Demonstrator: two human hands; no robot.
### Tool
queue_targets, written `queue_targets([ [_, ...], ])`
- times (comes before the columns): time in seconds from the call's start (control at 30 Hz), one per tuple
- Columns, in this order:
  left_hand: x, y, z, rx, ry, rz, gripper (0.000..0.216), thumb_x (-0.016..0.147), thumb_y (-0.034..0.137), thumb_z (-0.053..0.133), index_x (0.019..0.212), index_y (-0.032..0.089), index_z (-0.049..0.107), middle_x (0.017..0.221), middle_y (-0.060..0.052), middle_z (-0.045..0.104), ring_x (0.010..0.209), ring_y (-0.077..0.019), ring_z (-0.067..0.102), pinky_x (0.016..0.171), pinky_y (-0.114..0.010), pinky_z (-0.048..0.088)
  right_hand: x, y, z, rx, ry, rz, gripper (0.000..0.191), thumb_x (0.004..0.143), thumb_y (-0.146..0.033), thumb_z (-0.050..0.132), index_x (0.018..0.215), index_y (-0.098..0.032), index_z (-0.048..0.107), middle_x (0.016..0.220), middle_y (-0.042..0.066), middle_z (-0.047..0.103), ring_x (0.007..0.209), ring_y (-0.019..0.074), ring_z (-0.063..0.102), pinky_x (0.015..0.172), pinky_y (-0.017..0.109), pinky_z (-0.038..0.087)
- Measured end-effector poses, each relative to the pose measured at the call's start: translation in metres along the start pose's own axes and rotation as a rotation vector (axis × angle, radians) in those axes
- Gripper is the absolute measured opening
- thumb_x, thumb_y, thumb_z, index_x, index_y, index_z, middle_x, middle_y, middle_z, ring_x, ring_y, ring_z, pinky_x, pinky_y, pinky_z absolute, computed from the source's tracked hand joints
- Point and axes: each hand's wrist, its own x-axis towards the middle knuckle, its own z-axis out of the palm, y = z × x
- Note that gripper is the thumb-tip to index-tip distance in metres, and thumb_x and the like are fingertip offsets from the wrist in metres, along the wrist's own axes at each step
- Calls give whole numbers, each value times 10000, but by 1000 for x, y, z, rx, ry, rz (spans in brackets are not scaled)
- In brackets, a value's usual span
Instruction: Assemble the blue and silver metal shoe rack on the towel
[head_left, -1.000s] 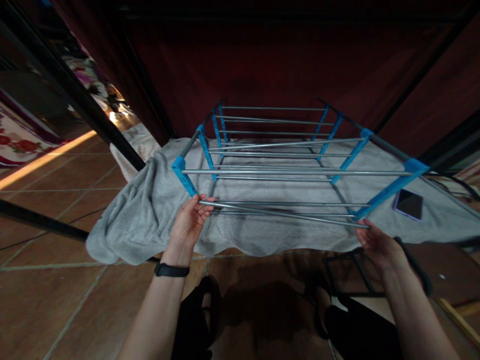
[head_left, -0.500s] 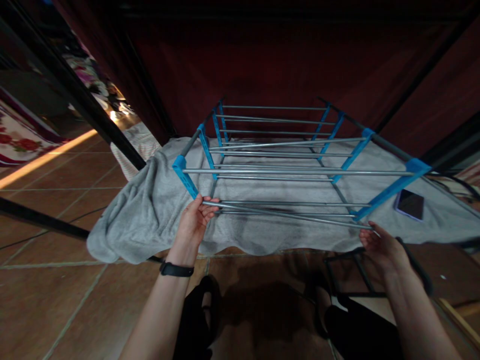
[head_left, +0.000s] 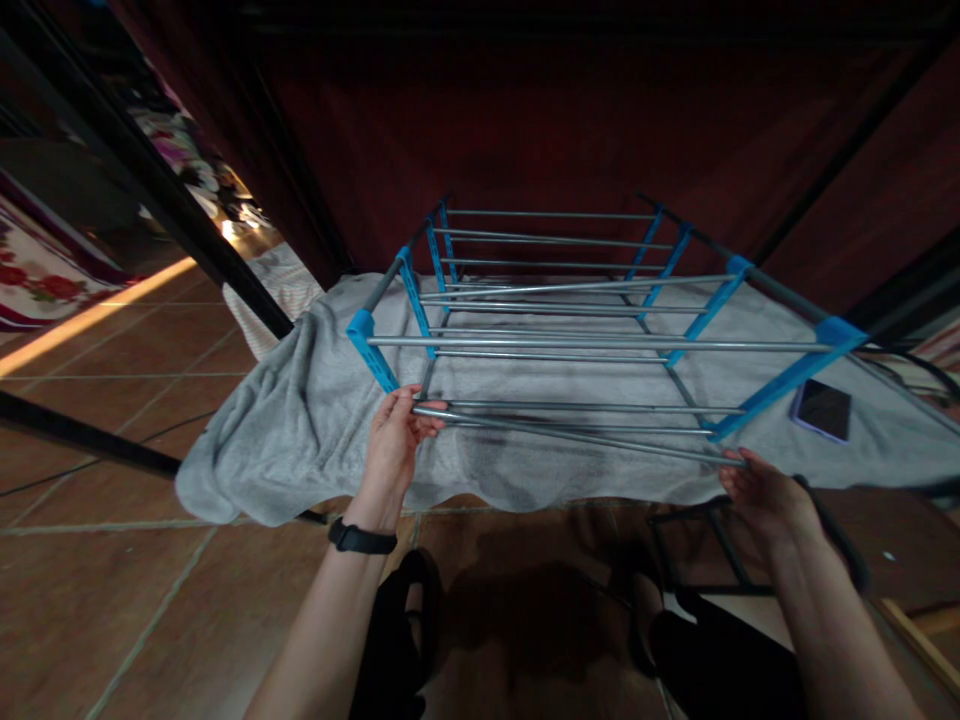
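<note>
A rack of thin metal rods and blue plastic side pieces (head_left: pixel 379 355) lies on a grey towel (head_left: pixel 285 420). My left hand (head_left: pixel 397 445), with a black band on the wrist, pinches the left end of a loose metal rod (head_left: pixel 577 436) at the rack's near left corner. My right hand (head_left: pixel 761 490) holds the rod's right end with curled fingers, just below the near right blue piece (head_left: pixel 780 380). The rod slants down from left to right across the rack's front.
A dark phone (head_left: pixel 821 408) lies on the towel at the right. Dark red fabric walls and black frame poles (head_left: pixel 150 175) surround the rack. Brown tiled floor lies below, with my dark-clad legs and a black wire frame (head_left: pixel 690 550) near my right arm.
Both hands have shifted slightly to the right with the rod. Its right end has sunk a little lower.
</note>
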Motion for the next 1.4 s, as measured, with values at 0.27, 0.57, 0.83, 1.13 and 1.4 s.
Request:
queue_targets([
  [0.27, -3, 0, 3, 25, -10, 25, 283, 887, 399, 591, 1031, 159, 544, 755, -81, 740, 513, -132, 659, 478, -192, 464, -3, -2, 1, -2, -8, -5, 230, 868, -23, 419, 879, -163, 601, 805, 38, 668, 561, 107, 619, 545, 194, 559],
  [0.57, -9, 2, 9, -63, -39, 129, 360, 888, 468, 561, 1075, 161, 549, 817, -103, 746, 571, -148, 675, 533, -224, 487, 3, 1, -1, -22, 7, 5, 175, 882, -65, 464, 890, -186, 590, 738, 16, 644, 547, 104, 601, 552, 196, 541],
  [0.83, -20, 7, 24, -24, 22, 226, 366, 892, 499, 549, 1109, 205, 522, 777, -36, 722, 535, -139, 646, 512, -229, 464, -2, 0, 2, -71, 30, 66, 193, 826, -34, 475, 825, -190, 589, 724, 15, 647, 562, 104, 601, 568, 212, 549],
  [1.13, -23, 14, 27, 51, 57, 348, 324, 908, 435, 552, 1169, 250, 500, 787, -8, 715, 529, -124, 628, 514, -223, 450, 7, 14, -1, -211, -43, 44, 162, 775, -31, 528, 792, -174, 601, 698, 11, 638, 577, 119, 634, 536, 224, 568],
  [1.4, -22, 30, 23, 40, 159, 397, 353, 885, 462, 588, 1165, 257, 522, 738, 25, 695, 480, -94, 577, 484, -205, 410, -4, 21, 10, -612, -124, 10, 65, 768, -154, 646, 827, -165, 620, 663, 40, 660, 528, 136, 604, 451, 220, 497],
])
